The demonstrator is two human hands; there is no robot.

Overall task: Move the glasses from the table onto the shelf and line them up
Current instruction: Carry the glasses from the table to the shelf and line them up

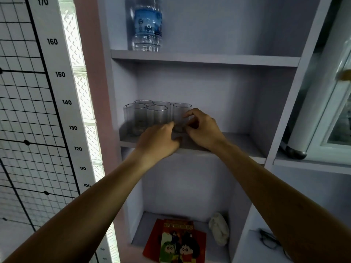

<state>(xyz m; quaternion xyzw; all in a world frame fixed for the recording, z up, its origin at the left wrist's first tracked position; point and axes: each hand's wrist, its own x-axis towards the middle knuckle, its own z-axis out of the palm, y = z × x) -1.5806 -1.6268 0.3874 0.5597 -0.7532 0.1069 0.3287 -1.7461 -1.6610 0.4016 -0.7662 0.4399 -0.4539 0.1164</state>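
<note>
Several clear glasses (135, 116) stand in two rows at the left of the middle shelf (245, 147) of a pale cabinet. The rightmost glass (181, 111) stands in the back row on the shelf board. My right hand (201, 130) wraps its thumb and fingers around the lower part of that glass from the right. My left hand (161, 138) has curled fingers pressed against the base of the same glass from the left. The glass's bottom is mostly hidden between my hands.
A water bottle (147, 25) stands on the upper shelf. The lower shelf holds comic books (176, 242) and a white bundle (219, 230). A height chart (57, 73) hangs to the left, and a white appliance (322, 111) stands to the right. The right half of the middle shelf is bare.
</note>
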